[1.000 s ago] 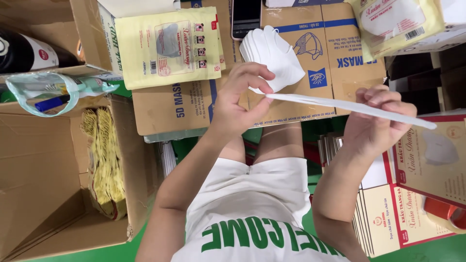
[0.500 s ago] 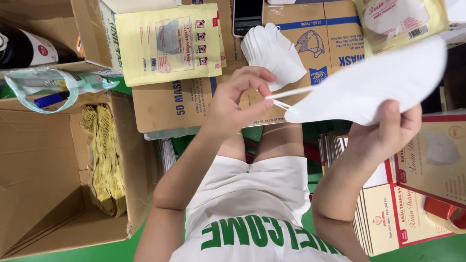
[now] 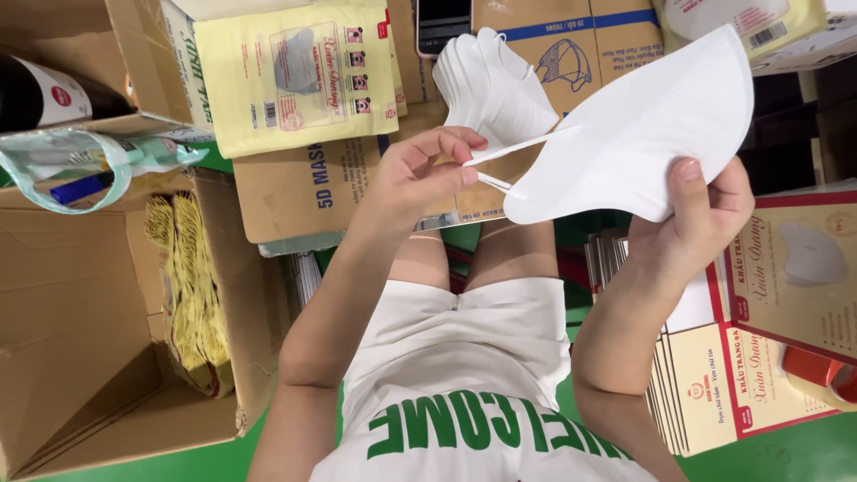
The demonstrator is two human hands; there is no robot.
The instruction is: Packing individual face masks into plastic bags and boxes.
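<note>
While hands hold white mask [image 3: 643, 134], green floor [image 3: 786, 455], cardboard boxes [image 3: 89, 339]

Green floor [image 3: 786, 460] carries an open cardboard box [image 3: 80, 330] at left, flat cardboard cartons [image 3: 312, 192] ahead, and a stack of flat red-edged packets [image 3: 714, 384] at right.

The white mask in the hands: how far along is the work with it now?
Done: a stack of white masks lies on the cardboard boxes. In hand: the right hand grips the white mask by its lower edge, and the left hand pinches its ear loop. Left: the mask is in none of the flat yellow pouches, and beige pouches wait at the right.
</note>
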